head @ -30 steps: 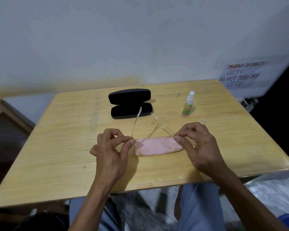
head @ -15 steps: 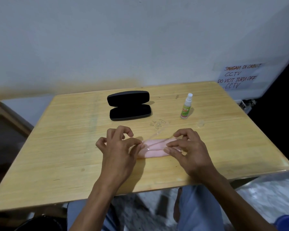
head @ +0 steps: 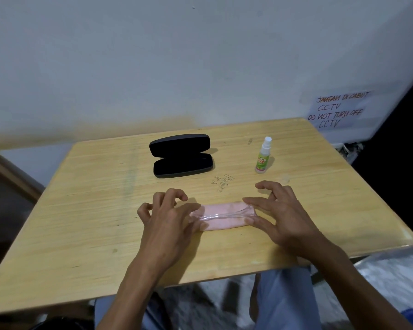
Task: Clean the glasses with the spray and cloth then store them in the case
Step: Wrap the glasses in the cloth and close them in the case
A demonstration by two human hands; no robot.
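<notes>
Now both sets of fingers [head: 253,201] have spread, the left hand [head: 167,217] and right hand [head: 281,215] pinching the ends of the glasses [head: 221,216] (temples now folded flat) on the pink cloth [head: 224,210]; beyond it the open case [head: 181,155] waits for storing, spray [head: 262,157] to its right.

Both forearms are bare, with no sleeves, watch or rings showing on the left hand [head: 169,217] or right hand [head: 284,215]. Light blue-grey trousers [head: 284,296] cover the legs at the lower frame.
</notes>
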